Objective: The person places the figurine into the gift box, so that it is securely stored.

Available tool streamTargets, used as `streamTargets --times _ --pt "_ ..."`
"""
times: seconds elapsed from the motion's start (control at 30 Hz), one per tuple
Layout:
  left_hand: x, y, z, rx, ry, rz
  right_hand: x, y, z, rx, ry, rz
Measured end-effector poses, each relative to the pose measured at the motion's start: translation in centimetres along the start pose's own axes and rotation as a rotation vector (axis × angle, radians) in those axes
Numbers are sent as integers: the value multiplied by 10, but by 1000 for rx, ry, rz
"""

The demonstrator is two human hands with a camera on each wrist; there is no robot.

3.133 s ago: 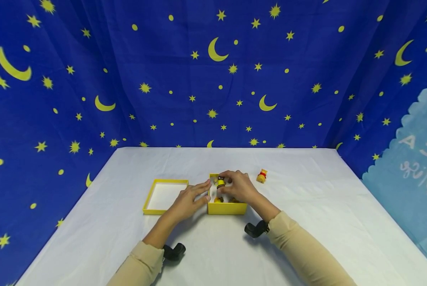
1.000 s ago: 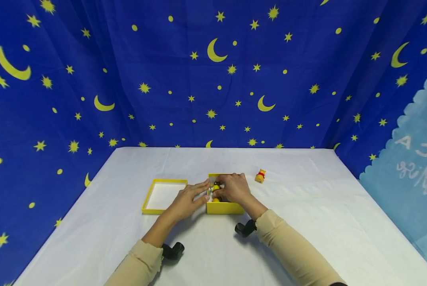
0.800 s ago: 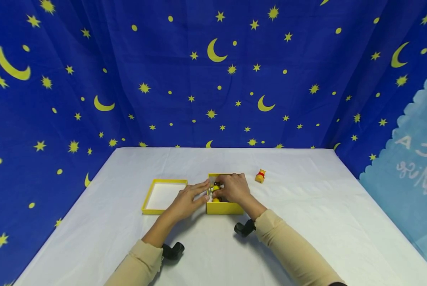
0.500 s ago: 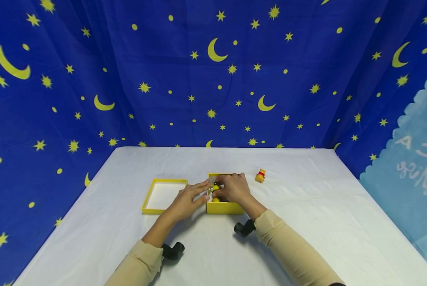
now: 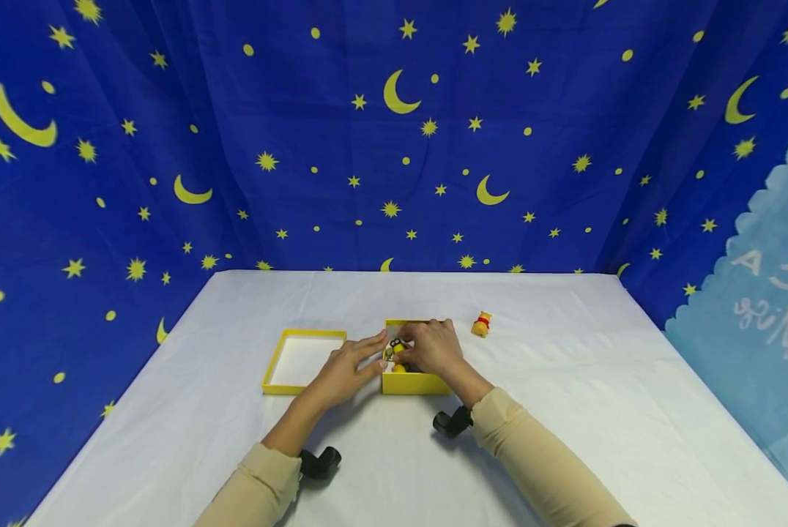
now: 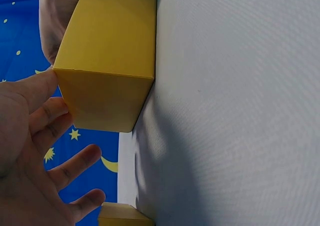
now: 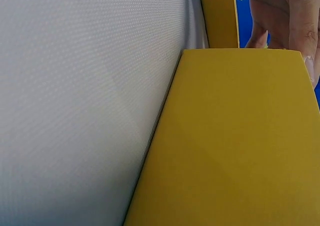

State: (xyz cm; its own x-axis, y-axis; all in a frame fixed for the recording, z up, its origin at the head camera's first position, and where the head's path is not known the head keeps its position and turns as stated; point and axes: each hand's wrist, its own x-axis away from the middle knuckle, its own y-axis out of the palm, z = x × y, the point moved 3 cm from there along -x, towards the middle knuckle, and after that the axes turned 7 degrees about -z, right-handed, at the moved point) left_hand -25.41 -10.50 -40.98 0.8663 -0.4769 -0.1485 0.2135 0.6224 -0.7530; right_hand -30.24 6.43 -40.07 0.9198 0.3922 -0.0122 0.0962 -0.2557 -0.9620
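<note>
In the head view a yellow box (image 5: 417,384) stands uncovered on the white table. My right hand (image 5: 433,344) reaches into it and pinches a yellow toy figure (image 5: 398,349) with dark round goggles, close to the left wall. Another yellow toy (image 5: 400,369) lies in front of that figure, partly hidden. My left hand (image 5: 348,369) has its fingers extended and touches the box's left side; in the left wrist view its thumb meets the box corner. The right wrist view shows mostly the box's front wall (image 7: 240,136), so the right fingers are hidden there.
A shallow yellow lid (image 5: 305,333) with a white inside lies left of the box. Behind and right of the box is a small orange bear figure (image 5: 481,324) in a red top. A blue star-patterned cloth (image 5: 394,146) hangs at the back of the white table (image 5: 565,410).
Over about three seconds my right hand lowers the yellow figure and shifts it left inside the box. Since half a second ago the figure's goggles have turned into view. My left hand stays put.
</note>
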Motion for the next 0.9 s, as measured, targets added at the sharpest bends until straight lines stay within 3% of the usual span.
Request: streamTargets --times 0.23,0.63,0.9 --pt "0 -1 0 8 -2 -7 -1 0 1 6 0 11" --pt "1 -1 1 13 1 -10 -1 -4 6 -182 -11 -50" --pt "1 -1 0 12 -4 -18 2 -8 9 -224 -38 -24"
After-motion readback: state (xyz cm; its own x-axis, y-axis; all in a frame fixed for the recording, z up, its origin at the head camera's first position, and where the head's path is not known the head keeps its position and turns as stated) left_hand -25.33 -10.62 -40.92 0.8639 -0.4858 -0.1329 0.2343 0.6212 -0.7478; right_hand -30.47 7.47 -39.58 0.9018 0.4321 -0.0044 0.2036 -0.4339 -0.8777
